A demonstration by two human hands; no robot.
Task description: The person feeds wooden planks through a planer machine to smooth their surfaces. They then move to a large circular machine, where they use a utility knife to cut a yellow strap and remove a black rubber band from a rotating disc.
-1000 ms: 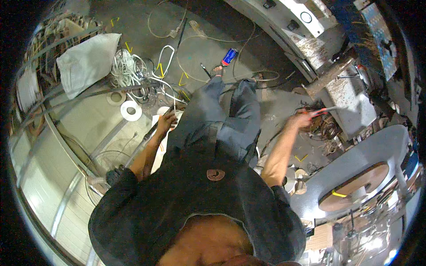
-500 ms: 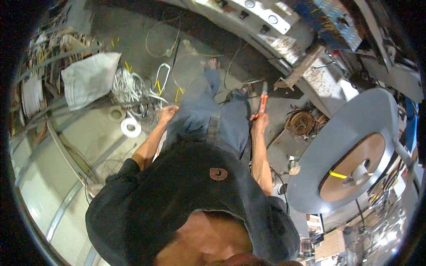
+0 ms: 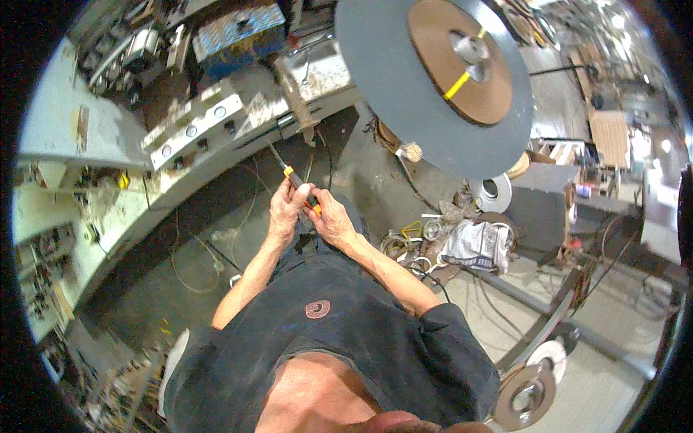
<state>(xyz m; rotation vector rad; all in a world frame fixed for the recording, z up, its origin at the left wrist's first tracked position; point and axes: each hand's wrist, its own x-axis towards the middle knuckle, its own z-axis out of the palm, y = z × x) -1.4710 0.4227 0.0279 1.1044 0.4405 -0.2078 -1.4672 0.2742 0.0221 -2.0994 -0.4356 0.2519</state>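
In front of my waist, both hands meet on a hand tool (image 3: 294,178) with a slim dark metal tip and an orange-and-black handle. Its tip points up and to the left; I cannot make out its exact kind. My left hand (image 3: 286,209) is closed around the left side of the handle, thumb laid across it. The fingers of my right hand (image 3: 333,221) close on the handle's lower end, partly hiding it.
Ahead stands a long machine bench (image 3: 119,211) with a gauge panel (image 3: 193,130). A large grey disc (image 3: 382,79) with a brown reel (image 3: 462,86) rises at the front right. A white printed bag (image 3: 476,249) and cables lie on the floor at right, near a metal frame (image 3: 505,289).
My body has turned to the right, toward the bench. My left hand has come from beside my thigh to the tool, which my right hand held alone; both hands are now together.
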